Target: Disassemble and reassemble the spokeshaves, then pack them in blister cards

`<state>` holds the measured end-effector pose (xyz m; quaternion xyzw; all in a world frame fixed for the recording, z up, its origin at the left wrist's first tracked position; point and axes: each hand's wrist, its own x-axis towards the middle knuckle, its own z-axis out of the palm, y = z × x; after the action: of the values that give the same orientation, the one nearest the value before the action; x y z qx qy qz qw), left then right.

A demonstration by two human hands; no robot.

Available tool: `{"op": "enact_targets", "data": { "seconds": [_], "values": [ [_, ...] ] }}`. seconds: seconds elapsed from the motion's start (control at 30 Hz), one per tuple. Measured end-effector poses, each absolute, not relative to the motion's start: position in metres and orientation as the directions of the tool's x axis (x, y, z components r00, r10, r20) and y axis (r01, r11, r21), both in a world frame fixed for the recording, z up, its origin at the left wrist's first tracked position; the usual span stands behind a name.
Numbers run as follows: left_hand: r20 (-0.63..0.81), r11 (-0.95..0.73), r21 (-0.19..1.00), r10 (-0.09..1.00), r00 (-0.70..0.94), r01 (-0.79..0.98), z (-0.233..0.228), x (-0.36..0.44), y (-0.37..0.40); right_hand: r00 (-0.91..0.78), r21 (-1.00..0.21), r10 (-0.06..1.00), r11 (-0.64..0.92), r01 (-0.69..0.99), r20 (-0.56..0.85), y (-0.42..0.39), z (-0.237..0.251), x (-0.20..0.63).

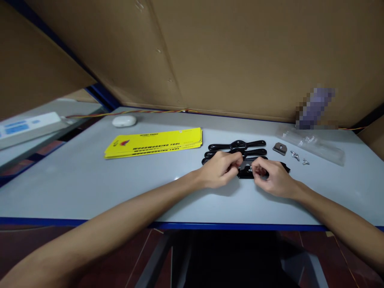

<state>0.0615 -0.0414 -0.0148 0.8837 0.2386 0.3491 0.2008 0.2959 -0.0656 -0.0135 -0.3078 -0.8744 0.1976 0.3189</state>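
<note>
A black spokeshave lies near the front of the table, with a grey blade on its middle. My left hand is closed at its left side, thumb and forefinger pinched, covering that handle. On the right, my right hand is closed too, its fingertips at a small silver screw on the tool's middle. Just behind, several more black spokeshaves lie in a row, partly hidden by my hands. A loose blade and two silver wing screws rest to the right.
A stack of yellow printed cards lies left of the tools. Behind it sits a white rounded case. Clear plastic bags lie at the back right. A white power strip is at far left. Cardboard panels wall the back.
</note>
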Motion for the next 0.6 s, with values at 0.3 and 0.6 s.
{"op": "enact_targets", "data": {
  "seconds": [0.3,0.6],
  "values": [
    [0.474,-0.79,0.514,0.586,0.657,0.334,-0.0199,0.0594,-0.0421,-0.556,-0.524,0.663,0.744,0.415,0.501,-0.0649,-0.0162,0.2959],
    [0.332,-0.785,0.413,0.602,0.726,0.462,-0.0195,0.06,-0.0438,-0.517,-0.555,0.676,0.733,0.393,0.526,-0.0663,-0.0168,0.2947]
  ]
}}
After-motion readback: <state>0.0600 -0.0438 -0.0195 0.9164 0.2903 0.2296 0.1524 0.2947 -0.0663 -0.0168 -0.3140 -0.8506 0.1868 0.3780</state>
